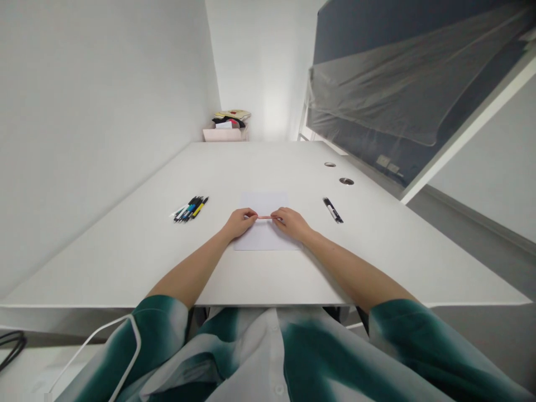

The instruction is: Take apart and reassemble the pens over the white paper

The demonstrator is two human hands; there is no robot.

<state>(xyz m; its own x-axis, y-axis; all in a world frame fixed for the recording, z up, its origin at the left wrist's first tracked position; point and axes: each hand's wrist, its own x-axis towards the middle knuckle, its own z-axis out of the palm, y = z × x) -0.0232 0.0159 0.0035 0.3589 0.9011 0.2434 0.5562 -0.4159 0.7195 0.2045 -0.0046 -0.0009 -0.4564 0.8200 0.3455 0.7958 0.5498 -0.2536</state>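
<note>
A slim pink pen (264, 217) lies level between my two hands, over a white sheet of paper (263, 240). My left hand (242, 221) pinches its left end, and my right hand (291, 222) pinches the other end. Only the middle stretch of the pen shows; the fingers hide both its tips. Both hands are low over the sheet, and I cannot tell whether they rest on it.
Several pens (190, 210) lie bunched on the white table (159, 268) to the left. On the right are a few black-and-white pens (333, 210). Two round grommets (347, 181) sit near the right edge. A pink box (221, 134) with items stands at the far end.
</note>
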